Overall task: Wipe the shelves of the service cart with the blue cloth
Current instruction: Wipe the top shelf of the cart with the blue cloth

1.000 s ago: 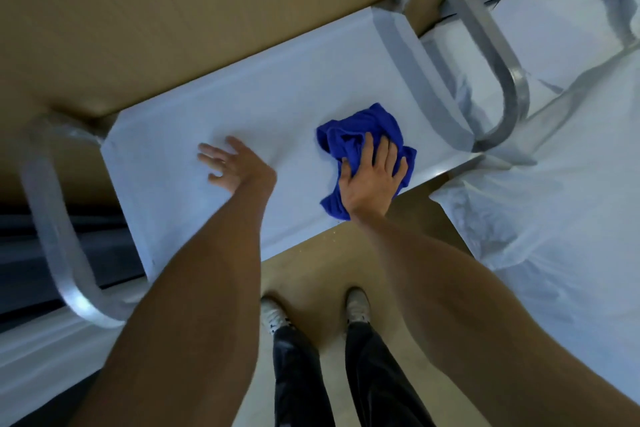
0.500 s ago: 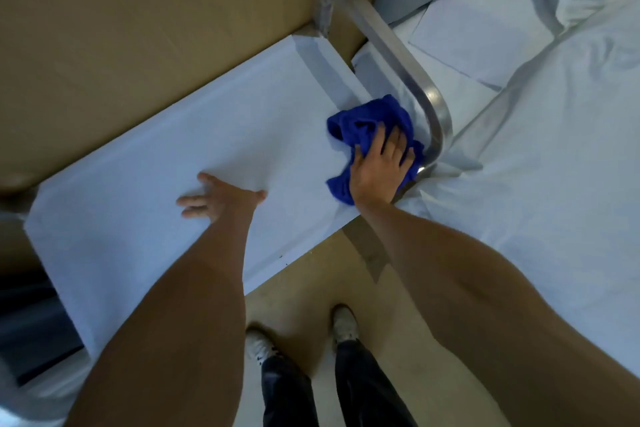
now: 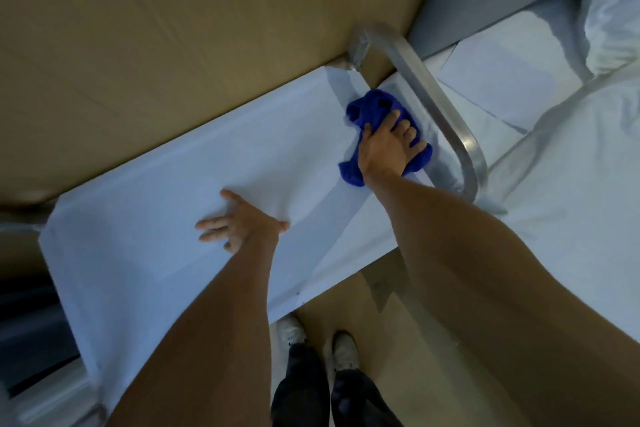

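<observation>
Cloth [image 3: 382, 116] bunched at top shelf's [image 3: 145, 236] right end, beside handle [image 3: 433, 97]. Right hand [image 3: 386, 146] clutching it; left hand [image 3: 242, 227] spread flat, bracing. Best press evenly, reach the corners

Deep blue cloth [image 3: 372, 107] — pale white shelf [image 3: 138, 243], silver-grey handle [image 3: 429, 94] — tan wall [image 3: 173, 45].

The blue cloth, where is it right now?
In the head view, the blue cloth lies bunched under the right hand at the right end of the cart's top shelf, beside the metal handle.
</observation>
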The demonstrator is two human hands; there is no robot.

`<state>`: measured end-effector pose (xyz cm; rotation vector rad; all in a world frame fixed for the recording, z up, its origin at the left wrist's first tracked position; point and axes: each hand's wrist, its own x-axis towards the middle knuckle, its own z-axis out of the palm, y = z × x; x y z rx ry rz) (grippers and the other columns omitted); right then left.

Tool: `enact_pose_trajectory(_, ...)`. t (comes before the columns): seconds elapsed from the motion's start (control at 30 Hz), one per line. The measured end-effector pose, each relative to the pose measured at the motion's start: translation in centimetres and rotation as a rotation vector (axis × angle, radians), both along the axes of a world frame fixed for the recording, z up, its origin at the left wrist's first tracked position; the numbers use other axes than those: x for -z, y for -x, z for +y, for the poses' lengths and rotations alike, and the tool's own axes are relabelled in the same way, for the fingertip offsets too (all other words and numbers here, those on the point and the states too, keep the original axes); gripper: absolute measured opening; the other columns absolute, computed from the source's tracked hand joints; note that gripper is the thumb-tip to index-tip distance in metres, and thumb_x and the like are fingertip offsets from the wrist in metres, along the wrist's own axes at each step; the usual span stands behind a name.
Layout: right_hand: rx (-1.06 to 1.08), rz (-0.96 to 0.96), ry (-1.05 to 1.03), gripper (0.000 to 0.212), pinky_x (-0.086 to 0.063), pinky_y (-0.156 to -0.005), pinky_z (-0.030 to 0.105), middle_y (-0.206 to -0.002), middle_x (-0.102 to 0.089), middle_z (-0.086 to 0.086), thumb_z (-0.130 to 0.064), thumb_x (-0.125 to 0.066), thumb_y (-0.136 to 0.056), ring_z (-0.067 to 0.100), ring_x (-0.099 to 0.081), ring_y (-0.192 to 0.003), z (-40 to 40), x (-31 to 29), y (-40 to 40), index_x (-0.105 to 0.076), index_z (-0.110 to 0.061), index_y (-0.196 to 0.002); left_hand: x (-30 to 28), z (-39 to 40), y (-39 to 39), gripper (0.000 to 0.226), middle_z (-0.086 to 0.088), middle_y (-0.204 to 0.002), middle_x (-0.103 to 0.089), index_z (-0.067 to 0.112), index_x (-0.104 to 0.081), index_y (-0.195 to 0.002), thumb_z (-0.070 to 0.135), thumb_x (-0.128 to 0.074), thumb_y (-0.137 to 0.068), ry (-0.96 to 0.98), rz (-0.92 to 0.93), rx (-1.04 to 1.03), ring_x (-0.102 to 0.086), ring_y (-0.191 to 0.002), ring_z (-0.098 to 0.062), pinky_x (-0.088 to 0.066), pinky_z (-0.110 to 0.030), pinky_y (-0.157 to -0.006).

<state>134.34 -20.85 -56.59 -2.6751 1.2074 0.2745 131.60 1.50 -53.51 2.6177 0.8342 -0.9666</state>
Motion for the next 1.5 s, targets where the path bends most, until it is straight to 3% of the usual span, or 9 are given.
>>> enact_pose_trajectory(0.13,-0.128,-0.012,0.028,0.067,-0.007,-0.119,0.058,-0.162,-0.012,0.021,-0.045,-0.029,-0.104,0.039,-0.012,-0.149,2.4,0.0,-5.3,-0.010,-0.009,-0.157,0.4,-0.1,0.1,0.135,-0.042,-0.151,0.019,0.024,0.015,-0.154,0.058,-0.083,-0.067,0.010,-0.026,-0.006,0.007,-0.142,-0.059,-0.035,-0.056,-0.109)
enact_pose_trajectory(0.27,-0.340,-0.038,-0.001,0.065,-0.011,-0.119,0.055,-0.164,-0.012,0.014,-0.044,-0.029,-0.104,0.032,-0.014,-0.149,6.8,-0.1,-9.8,-0.012,-0.010,-0.157,0.2,-0.2,-0.1,0.136,-0.041,-0.151,0.018,0.025,0.018,-0.153,0.059,-0.081,-0.067,-0.035,-0.021,0.007,0.003,-0.142,-0.059,-0.036,-0.054,-0.109)
enact_pose_trajectory(0.37,-0.315,-0.062,-0.020,0.064,-0.012,-0.119,0.054,-0.164,-0.013,0.014,-0.042,-0.031,-0.104,0.031,-0.014,-0.150,9.1,0.2,-11.1,-0.015,-0.008,-0.156,0.0,-0.2,-0.2,0.135,-0.040,-0.151,0.021,0.026,0.019,-0.152,0.057,-0.082,-0.068,-0.025,-0.011,-0.009,0.004,-0.142,-0.058,-0.034,-0.053,-0.110)
enact_pose_trajectory(0.8,-0.551,-0.072,-0.035,0.063,-0.023,-0.116,0.055,-0.158,-0.030,0.015,-0.043,-0.043,-0.098,0.034,-0.030,-0.144,12.2,-0.2,-1.6,-0.029,-0.016,-0.154,-0.3,0.2,0.3,0.134,-0.037,-0.151,0.025,0.031,0.019,-0.151,0.056,-0.083,-0.067,0.006,-0.028,-0.053,0.008,-0.143,-0.056,-0.033,-0.053,-0.111)
enact_pose_trajectory(0.9,-0.580,-0.051,-0.058,0.063,-0.021,-0.118,0.054,-0.159,-0.029,0.014,-0.043,-0.042,-0.099,0.032,-0.027,-0.146,13.0,-0.7,0.3,-0.028,-0.016,-0.154,-1.1,1.2,0.9,0.121,-0.034,-0.150,0.029,0.036,0.009,-0.152,0.055,-0.080,-0.072,0.043,-0.033,-0.022,0.011,-0.143,-0.054,-0.038,-0.049,-0.108)
enact_pose_trajectory(0.97,-0.626,-0.021,-0.097,0.064,-0.016,-0.120,0.051,-0.162,-0.022,0.011,-0.045,-0.039,-0.101,0.029,-0.020,-0.149,12.7,-1.5,0.9,-0.022,-0.018,-0.156,-1.7,2.4,1.5,0.099,-0.029,-0.152,0.026,0.037,-0.007,-0.153,0.043,-0.075,-0.081,0.093,-0.073,-0.004,0.010,-0.145,-0.051,-0.041,-0.047,-0.106)
enact_pose_trajectory(1.1,-0.670,0.015,-0.133,0.071,-0.013,-0.120,0.050,-0.164,-0.017,0.009,-0.051,-0.041,-0.097,0.028,-0.016,-0.150,12.3,-2.5,1.9,-0.018,-0.021,-0.157,-2.1,5.2,2.7,0.080,-0.025,-0.158,0.006,0.028,-0.020,-0.152,0.025,-0.068,-0.087,0.040,-0.155,0.067,-0.012,-0.145,-0.042,-0.034,-0.045,-0.112)
enact_pose_trajectory(1.33,-0.667,0.005,-0.099,0.069,-0.016,-0.119,0.052,-0.163,-0.017,0.012,-0.046,-0.041,-0.097,0.030,-0.017,-0.150,12.8,-2.0,2.7,-0.018,-0.019,-0.157,-1.6,10.4,3.1,0.106,-0.032,-0.157,0.011,0.026,-0.007,-0.156,0.053,-0.075,-0.079,-0.090,-0.202,-0.080,0.002,-0.147,-0.047,-0.026,-0.055,-0.113)
enact_pose_trajectory(1.5,-0.573,-0.051,-0.026,0.064,-0.042,-0.097,0.054,-0.149,-0.045,0.016,-0.041,-0.062,-0.089,0.035,-0.047,-0.130,13.8,-1.1,2.3,-0.045,-0.018,-0.146,-0.5,13.5,2.1,0.148,-0.031,-0.157,0.013,0.029,0.007,-0.155,0.086,-0.071,-0.043,-0.125,-0.194,-0.160,0.003,-0.146,-0.049,-0.026,-0.066,-0.107)
